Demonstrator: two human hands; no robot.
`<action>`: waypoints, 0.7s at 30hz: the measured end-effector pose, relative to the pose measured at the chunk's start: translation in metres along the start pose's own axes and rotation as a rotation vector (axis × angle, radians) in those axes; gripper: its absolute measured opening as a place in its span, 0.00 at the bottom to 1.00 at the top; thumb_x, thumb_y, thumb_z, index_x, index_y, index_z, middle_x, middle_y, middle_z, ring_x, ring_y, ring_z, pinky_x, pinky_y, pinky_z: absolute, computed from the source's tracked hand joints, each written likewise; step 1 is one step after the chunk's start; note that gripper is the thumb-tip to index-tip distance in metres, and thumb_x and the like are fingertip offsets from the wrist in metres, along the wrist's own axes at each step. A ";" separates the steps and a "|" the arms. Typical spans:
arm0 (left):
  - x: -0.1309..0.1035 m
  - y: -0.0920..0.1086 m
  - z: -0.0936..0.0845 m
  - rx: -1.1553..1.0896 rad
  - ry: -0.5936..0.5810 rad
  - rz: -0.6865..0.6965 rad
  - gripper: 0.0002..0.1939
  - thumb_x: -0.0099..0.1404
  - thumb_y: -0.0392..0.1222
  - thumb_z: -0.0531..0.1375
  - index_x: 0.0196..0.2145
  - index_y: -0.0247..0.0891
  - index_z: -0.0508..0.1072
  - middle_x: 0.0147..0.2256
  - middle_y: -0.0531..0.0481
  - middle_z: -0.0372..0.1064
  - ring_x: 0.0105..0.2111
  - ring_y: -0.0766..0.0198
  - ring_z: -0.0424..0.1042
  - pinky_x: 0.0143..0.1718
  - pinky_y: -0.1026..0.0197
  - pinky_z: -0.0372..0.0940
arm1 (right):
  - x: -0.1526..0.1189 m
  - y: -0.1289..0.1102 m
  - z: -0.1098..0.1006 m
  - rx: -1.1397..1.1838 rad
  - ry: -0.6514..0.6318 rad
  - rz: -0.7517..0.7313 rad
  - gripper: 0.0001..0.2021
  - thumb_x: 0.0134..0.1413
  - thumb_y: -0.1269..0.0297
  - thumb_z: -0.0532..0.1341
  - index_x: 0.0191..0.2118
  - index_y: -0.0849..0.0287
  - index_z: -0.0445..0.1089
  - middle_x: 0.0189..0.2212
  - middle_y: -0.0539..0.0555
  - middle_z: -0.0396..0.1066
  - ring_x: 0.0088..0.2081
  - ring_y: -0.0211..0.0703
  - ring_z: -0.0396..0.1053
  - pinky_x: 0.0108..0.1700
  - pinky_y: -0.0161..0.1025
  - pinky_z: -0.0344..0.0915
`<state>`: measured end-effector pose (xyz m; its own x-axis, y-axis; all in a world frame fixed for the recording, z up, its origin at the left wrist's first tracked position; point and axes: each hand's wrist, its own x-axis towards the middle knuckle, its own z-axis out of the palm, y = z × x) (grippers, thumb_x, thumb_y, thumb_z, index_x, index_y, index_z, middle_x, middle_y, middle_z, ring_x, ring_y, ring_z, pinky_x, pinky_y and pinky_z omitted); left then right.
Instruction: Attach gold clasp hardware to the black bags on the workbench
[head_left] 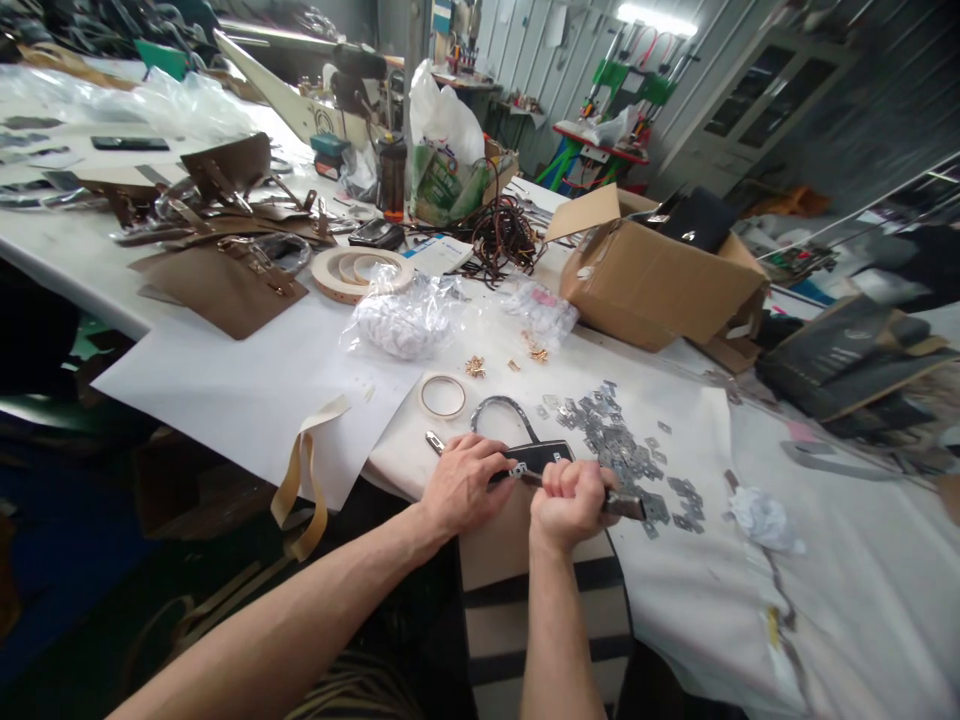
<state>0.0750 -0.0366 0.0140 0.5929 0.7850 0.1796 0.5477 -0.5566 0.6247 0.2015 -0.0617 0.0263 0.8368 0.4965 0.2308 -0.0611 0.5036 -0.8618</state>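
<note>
My right hand (pixel 571 503) is wrapped round a dark metal tool (pixel 624 505), whose thick end sticks out to the right and whose thin end points left toward my left hand. Pressing on the near edge of a black piece (pixel 546 456) is my left hand (pixel 466 484), with its fingers close together near the tool's tip; what lies under them is hidden. A curved handle (pixel 504 403) rises behind the black piece. Below my hands hangs a striped black and beige panel (pixel 551 625). A small cutter (pixel 434 441) lies left of the black piece.
Many small metal plates (pixel 615 440) are scattered to the right. Behind are a tape roll (pixel 442 397), gold pieces (pixel 475 366), a plastic bag (pixel 405 322) and a cardboard box (pixel 660 280). A tan strip (pixel 300 480) hangs over the table edge at left.
</note>
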 end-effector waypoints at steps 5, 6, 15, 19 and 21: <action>0.000 0.000 -0.001 0.011 0.000 0.017 0.09 0.72 0.47 0.62 0.46 0.46 0.80 0.53 0.50 0.77 0.50 0.55 0.71 0.55 0.49 0.64 | -0.002 0.007 0.004 -0.167 -0.083 -0.003 0.22 0.64 0.61 0.63 0.23 0.54 0.51 0.15 0.38 0.47 0.15 0.29 0.47 0.19 0.33 0.48; 0.000 -0.001 -0.001 0.015 0.001 0.021 0.09 0.72 0.47 0.62 0.46 0.46 0.80 0.53 0.50 0.77 0.50 0.56 0.72 0.55 0.49 0.64 | 0.000 0.007 0.005 -0.206 -0.093 0.001 0.22 0.64 0.60 0.63 0.23 0.54 0.52 0.15 0.39 0.48 0.15 0.30 0.49 0.19 0.34 0.49; -0.001 0.002 -0.001 0.073 0.024 0.018 0.11 0.73 0.51 0.60 0.44 0.47 0.79 0.52 0.50 0.76 0.49 0.56 0.72 0.53 0.48 0.63 | 0.040 -0.005 0.019 -0.065 -0.127 0.206 0.26 0.57 0.61 0.67 0.21 0.54 0.48 0.13 0.37 0.44 0.13 0.26 0.41 0.15 0.30 0.41; -0.001 0.004 -0.002 0.100 0.015 0.004 0.09 0.72 0.51 0.62 0.44 0.49 0.78 0.53 0.53 0.76 0.49 0.55 0.71 0.52 0.48 0.62 | 0.045 0.006 0.029 -0.202 -0.241 0.299 0.25 0.56 0.57 0.68 0.22 0.53 0.50 0.13 0.37 0.46 0.13 0.28 0.45 0.14 0.31 0.44; -0.001 0.004 -0.001 0.109 0.011 -0.002 0.08 0.72 0.50 0.61 0.44 0.49 0.78 0.53 0.53 0.76 0.49 0.55 0.71 0.51 0.48 0.61 | 0.043 0.011 0.030 -0.306 -0.278 0.292 0.25 0.57 0.54 0.67 0.22 0.53 0.51 0.13 0.38 0.48 0.13 0.29 0.47 0.14 0.32 0.46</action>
<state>0.0760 -0.0394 0.0168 0.5860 0.7884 0.1871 0.6098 -0.5811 0.5390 0.2203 -0.0139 0.0396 0.6295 0.7762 0.0362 -0.0738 0.1061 -0.9916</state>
